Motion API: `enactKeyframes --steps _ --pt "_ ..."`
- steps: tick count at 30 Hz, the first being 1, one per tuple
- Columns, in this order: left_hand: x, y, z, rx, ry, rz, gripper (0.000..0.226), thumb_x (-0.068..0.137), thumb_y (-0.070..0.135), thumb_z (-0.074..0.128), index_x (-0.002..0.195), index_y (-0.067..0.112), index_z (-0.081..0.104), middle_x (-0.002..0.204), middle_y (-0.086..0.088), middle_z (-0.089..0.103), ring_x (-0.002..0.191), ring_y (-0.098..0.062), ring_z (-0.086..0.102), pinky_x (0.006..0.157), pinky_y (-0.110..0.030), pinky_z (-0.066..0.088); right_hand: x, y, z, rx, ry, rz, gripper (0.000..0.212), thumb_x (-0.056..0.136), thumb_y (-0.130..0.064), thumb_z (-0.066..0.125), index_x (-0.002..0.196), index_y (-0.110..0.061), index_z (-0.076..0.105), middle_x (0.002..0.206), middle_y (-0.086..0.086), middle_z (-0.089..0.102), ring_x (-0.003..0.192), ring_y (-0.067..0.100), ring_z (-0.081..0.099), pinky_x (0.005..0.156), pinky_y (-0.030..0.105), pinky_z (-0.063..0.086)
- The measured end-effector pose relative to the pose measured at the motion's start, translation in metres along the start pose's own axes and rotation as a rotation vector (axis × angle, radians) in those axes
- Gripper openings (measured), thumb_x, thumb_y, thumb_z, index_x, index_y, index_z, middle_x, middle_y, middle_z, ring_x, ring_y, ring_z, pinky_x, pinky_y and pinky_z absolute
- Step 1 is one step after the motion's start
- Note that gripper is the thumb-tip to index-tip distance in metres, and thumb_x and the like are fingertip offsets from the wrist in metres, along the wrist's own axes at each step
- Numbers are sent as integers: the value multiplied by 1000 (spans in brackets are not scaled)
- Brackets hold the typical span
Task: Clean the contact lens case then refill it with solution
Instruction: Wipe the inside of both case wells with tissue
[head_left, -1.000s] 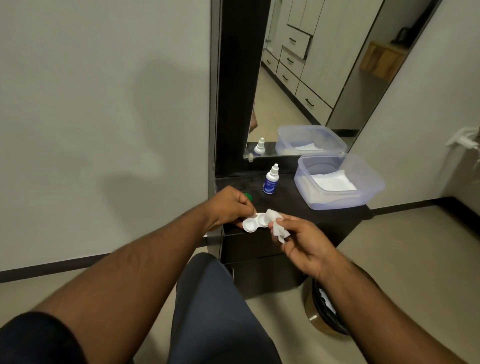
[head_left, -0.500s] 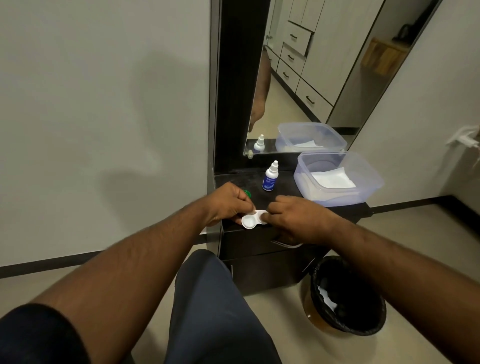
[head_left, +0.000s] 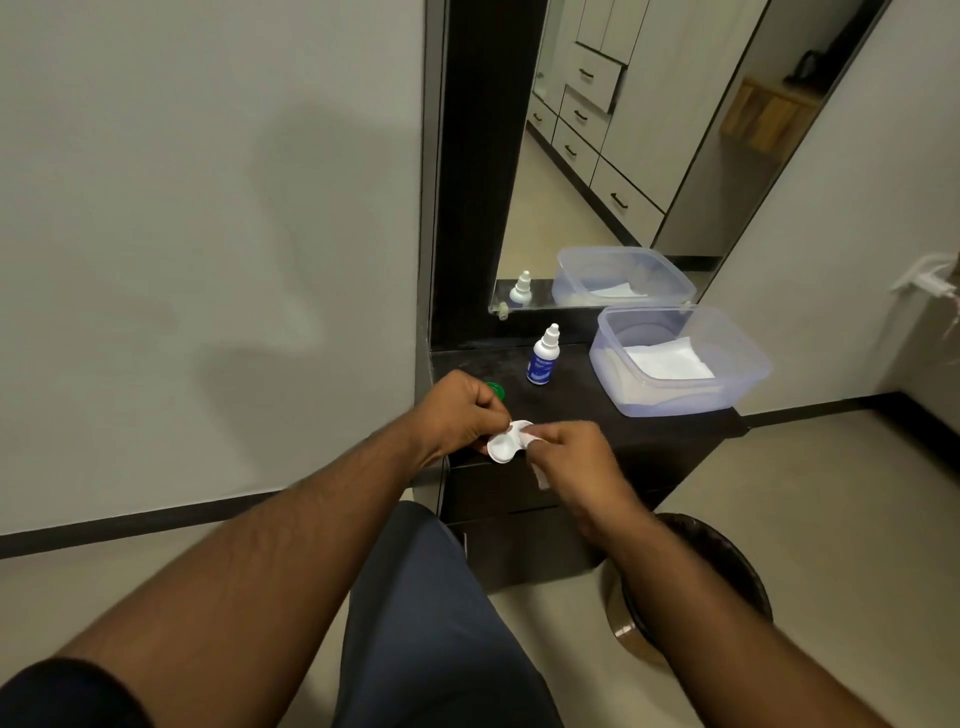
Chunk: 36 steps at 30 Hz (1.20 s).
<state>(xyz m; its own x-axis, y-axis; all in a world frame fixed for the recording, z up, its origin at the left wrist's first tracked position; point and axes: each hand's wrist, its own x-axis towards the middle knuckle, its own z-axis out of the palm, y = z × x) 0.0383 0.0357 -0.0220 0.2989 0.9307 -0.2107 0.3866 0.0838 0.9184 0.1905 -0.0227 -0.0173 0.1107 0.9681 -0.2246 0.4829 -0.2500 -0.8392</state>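
Observation:
A white contact lens case (head_left: 503, 446) is held over the front edge of the dark shelf (head_left: 582, 410). My left hand (head_left: 457, 413) pinches its left side. My right hand (head_left: 569, 454) pinches a white tissue (head_left: 532, 437) against the case's right well; a strip of tissue hangs below the fingers. A green cap (head_left: 496, 388) lies on the shelf behind my left hand, partly hidden. The small blue-and-white solution bottle (head_left: 543, 358) stands upright farther back.
A clear plastic tub (head_left: 737, 364) with white tissues inside sits at the shelf's right end. A mirror (head_left: 623, 156) rises behind the shelf. A black-lined waste bin (head_left: 727, 566) stands on the floor at lower right. My knee (head_left: 426, 597) is below the hands.
The case has tilted so its left well faces up. My right hand, which covered the case's right end half a second ago, now shows the tissue pressed on it.

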Motion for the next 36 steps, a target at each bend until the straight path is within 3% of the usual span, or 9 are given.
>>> enactKeyframes --steps 3,5,10,15,23,26,29,31,36 --pt "0 -1 0 11 11 -2 14 81 -1 65 73 7 72 80 -7 72 71 -11 66 69 -25 57 -4 5 -7 975 -160 374 23 87 -2 45 101 -5 64 68 5 59 32 6 31 30 15 22" --pt "1 0 0 27 11 -1 14 81 -1 64 73 7 72 81 -8 72 72 -11 65 70 -24 57 -11 11 -9 1108 -173 345 28 88 -1 41 107 -4 61 72 5 59 30 4 26 30 13 17" --pt "0 1 0 30 8 -1 12 82 -2 63 76 3 72 83 -11 71 71 -12 64 63 -18 56 -17 8 -4 765 4 188 24 88 -6 51 101 -12 70 75 3 65 44 7 41 35 17 24" --pt "-1 0 1 37 18 16 9 80 -1 64 76 2 72 78 -9 71 68 -10 65 61 -18 54 -14 0 6 435 104 0 19 86 -12 65 103 -13 72 91 -3 74 87 9 68 70 18 48" --pt "-4 0 3 46 51 50 12 80 -1 65 73 7 71 75 -3 70 67 -7 64 60 -13 53 -1 2 5 406 -62 122 23 89 -7 59 108 -13 70 80 -1 70 71 9 59 59 17 44" --pt "-5 0 4 46 50 56 11 79 -2 65 74 4 72 74 -5 69 66 -7 63 61 -14 53 8 -4 -18 123 -230 42 25 88 -8 60 110 -14 70 84 7 71 69 10 56 62 19 44" --pt "-5 2 5 65 31 50 10 79 -3 65 74 3 72 76 -7 70 69 -9 63 63 -16 53 20 -23 -37 -767 -328 -379 31 88 -14 57 116 -24 67 114 -1 66 96 13 61 80 27 47" --pt "-4 2 4 56 27 46 9 79 -3 64 76 1 72 74 -6 69 68 -8 62 60 -13 51 21 -41 -43 -1344 -362 -745 34 89 -19 57 122 -26 59 116 -1 56 101 20 58 73 31 47" --pt "-4 2 3 43 38 51 9 79 -3 65 78 0 73 76 -9 70 65 -9 61 58 -14 53 23 -49 -56 -1624 -425 -1191 33 92 -19 52 125 -16 52 116 6 53 100 24 51 72 34 41"
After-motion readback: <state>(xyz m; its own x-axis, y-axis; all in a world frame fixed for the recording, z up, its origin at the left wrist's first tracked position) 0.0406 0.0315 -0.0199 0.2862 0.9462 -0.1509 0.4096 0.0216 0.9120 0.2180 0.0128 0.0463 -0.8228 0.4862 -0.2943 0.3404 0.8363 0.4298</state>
